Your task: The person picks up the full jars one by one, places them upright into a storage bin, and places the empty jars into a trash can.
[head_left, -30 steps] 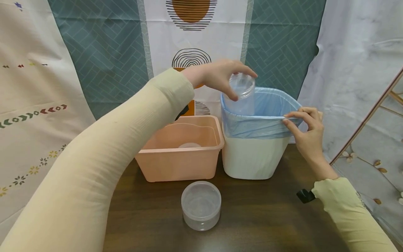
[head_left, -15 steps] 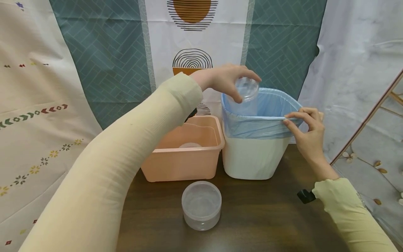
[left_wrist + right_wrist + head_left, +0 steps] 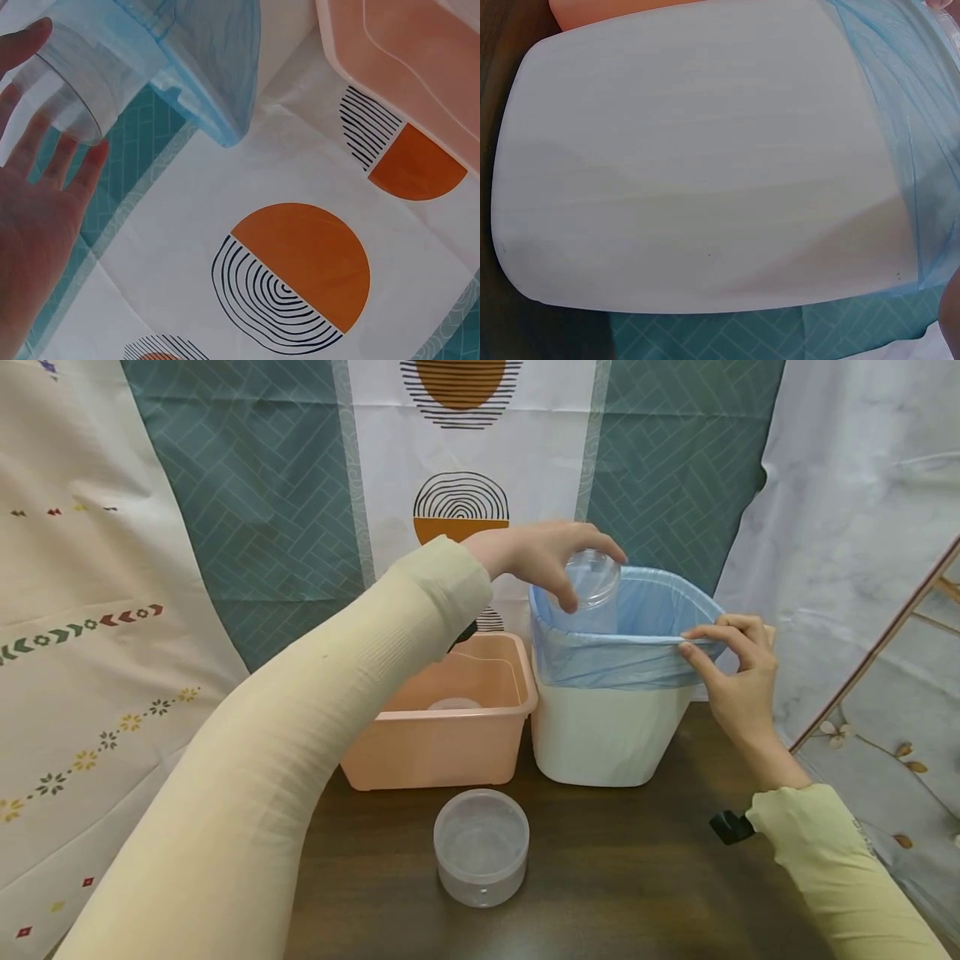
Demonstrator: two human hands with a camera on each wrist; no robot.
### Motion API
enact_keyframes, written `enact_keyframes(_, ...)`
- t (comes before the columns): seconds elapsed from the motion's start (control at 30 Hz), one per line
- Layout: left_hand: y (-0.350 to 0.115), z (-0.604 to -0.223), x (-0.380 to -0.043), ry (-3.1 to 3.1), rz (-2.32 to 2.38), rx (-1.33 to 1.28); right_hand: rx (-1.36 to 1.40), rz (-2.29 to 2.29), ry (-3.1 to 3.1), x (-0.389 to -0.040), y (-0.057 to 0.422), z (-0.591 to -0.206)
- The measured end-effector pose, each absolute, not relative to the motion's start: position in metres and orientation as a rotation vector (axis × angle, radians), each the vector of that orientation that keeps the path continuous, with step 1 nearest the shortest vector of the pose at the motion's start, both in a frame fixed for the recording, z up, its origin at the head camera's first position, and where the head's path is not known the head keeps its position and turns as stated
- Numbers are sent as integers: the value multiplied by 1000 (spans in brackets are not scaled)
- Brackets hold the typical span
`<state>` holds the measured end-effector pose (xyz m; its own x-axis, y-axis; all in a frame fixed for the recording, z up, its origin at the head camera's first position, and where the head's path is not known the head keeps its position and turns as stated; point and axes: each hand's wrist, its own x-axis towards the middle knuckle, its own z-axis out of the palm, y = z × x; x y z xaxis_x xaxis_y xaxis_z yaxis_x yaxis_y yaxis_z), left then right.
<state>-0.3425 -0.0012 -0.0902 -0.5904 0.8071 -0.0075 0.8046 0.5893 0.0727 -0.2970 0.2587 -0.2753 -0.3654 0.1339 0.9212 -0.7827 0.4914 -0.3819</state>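
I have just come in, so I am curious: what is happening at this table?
A person's left hand grips a clear plastic jar at the mouth of a pale bin, while the right hand pinches the edge of the blue bag lining it. Beside the bin stands a peach tub with a round, whitish item partly visible inside. A shorter clear round container sits on the dark table in front of the tub, with neither hand touching it.
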Motion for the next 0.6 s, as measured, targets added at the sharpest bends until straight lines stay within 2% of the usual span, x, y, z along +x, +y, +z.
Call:
enact_keyframes(0.3,-2,-88,-343,2764,86,1406,562,1060,-1670,-308,266,-279)
enact_keyframes(0.6,-3,-87,-342,2771,106,1380,556,1075,-1668,-292,256,-272)
